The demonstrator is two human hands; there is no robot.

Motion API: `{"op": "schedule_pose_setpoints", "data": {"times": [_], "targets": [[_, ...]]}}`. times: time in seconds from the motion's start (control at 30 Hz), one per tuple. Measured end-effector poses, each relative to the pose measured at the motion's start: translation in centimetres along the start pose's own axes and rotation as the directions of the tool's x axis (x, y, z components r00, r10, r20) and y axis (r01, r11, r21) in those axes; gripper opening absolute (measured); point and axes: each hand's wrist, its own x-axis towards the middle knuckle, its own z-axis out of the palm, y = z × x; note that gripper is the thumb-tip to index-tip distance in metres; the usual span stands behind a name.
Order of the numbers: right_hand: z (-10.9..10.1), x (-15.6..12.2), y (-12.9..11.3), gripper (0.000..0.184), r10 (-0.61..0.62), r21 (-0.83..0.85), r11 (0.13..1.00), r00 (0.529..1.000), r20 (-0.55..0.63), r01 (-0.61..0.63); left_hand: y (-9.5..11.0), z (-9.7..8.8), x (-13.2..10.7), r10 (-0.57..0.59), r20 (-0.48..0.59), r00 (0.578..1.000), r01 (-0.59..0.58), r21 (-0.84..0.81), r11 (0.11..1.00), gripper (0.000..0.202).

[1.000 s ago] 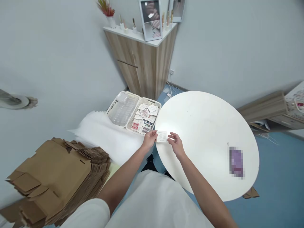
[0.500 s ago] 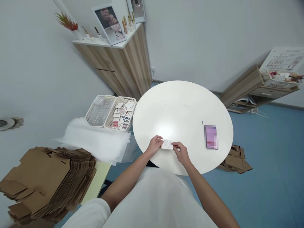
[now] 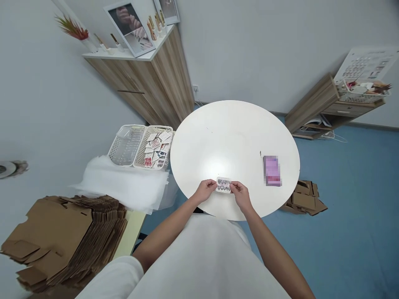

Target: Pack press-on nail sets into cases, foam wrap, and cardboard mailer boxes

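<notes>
Between my two hands is a small white card of press-on nails [image 3: 223,185], its shiny oval pieces set in two rows and facing up. My left hand [image 3: 206,190] pinches the card's left edge between thumb and fingers. At the right edge, the fingers of my right hand [image 3: 241,195] are closed on it too. The card is held over the near part of the round white table [image 3: 237,124]; a gap beneath it is hard to judge.
Right on the table lies a blurred purple item [image 3: 272,171]. Left stand a white basket of similar cards [image 3: 155,146] and one of clear plastic trays [image 3: 128,145]. White wrapping sheets [image 3: 124,180] and stacked flat cardboard boxes [image 3: 59,236] lie nearer. More cardboard [image 3: 304,198] is right, below the table.
The card has been turned over: its printed white side faced up before, and now the side with the oval pieces does. The whole view has shifted slightly.
</notes>
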Motion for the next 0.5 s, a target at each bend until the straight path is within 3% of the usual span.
{"op": "schedule_pose_setpoints", "data": {"times": [0.07,0.17,0.27,0.5], "targets": [[0.4,-0.3,-0.1,0.032,0.010,0.009,1.000,1.000,-0.027,-0.010,0.0,-0.4,-0.1,0.003,0.017,1.000,-0.003,-0.016,1.000,0.021],[0.9,-0.8,-0.4,0.038,-0.004,-0.001,1.000,0.998,-0.065,0.004,0.1,-1.0,-0.4,0.027,0.026,0.999,-0.027,-0.007,1.000,0.040],[1.0,-1.1,-0.9,0.048,-0.049,-0.068,0.997,0.997,-0.063,0.045,0.4,-1.6,-0.6,0.069,0.104,0.992,-0.071,0.016,0.997,0.052],[0.4,-1.5,-0.6,0.048,-0.081,-0.145,0.987,0.993,-0.082,0.069,0.8,-1.8,-0.8,0.108,0.245,0.963,-0.138,0.108,0.985,0.070]]}}
